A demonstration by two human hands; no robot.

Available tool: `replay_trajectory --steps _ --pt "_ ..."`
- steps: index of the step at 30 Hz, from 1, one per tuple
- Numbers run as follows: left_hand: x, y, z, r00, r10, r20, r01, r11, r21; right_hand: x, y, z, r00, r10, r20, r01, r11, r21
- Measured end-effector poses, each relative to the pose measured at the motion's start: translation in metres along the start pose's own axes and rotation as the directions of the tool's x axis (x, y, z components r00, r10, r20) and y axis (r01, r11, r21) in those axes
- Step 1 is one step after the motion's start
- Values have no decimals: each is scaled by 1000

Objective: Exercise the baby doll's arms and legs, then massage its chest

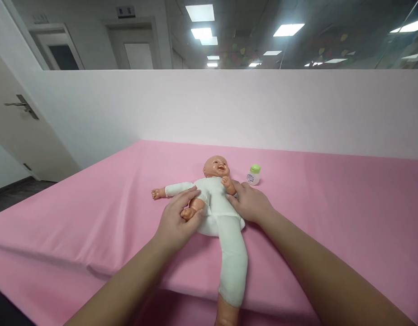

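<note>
A baby doll [216, 199] with a white cloth body lies on its back on the pink sheet, head away from me. One of its legs is folded up over the belly, and my left hand [178, 222] is wrapped round that leg near the foot [187, 213]. My right hand [251, 201] grips the doll's bent arm [230, 186] at the side of the chest; its fingertips are partly hidden. The other leg [233, 262] stretches toward me over the edge, its foot cut off by the frame. The doll's other arm [178, 188] lies out to the left.
Just beyond my right hand stands a small clear jar with a green lid [253, 174]. The pink sheet [331, 217] covers the table and drapes over its front. A white wall [229, 108] with glass above borders the back; a door [22, 117] is at the left.
</note>
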State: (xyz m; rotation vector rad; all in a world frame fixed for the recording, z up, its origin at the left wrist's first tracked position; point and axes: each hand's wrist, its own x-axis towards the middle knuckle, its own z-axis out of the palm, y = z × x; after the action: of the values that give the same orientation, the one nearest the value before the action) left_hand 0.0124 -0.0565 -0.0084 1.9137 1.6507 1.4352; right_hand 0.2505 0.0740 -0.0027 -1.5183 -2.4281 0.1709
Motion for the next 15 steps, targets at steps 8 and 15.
replay_trajectory --steps 8,15 --pt "-5 -3 -11 989 -145 36 148 982 -118 10 47 6 923 276 -267 -97 839 535" --pt "-57 -4 -39 978 -209 -7 208 975 -84 29 103 15 843 538 -16 -260 434 863"
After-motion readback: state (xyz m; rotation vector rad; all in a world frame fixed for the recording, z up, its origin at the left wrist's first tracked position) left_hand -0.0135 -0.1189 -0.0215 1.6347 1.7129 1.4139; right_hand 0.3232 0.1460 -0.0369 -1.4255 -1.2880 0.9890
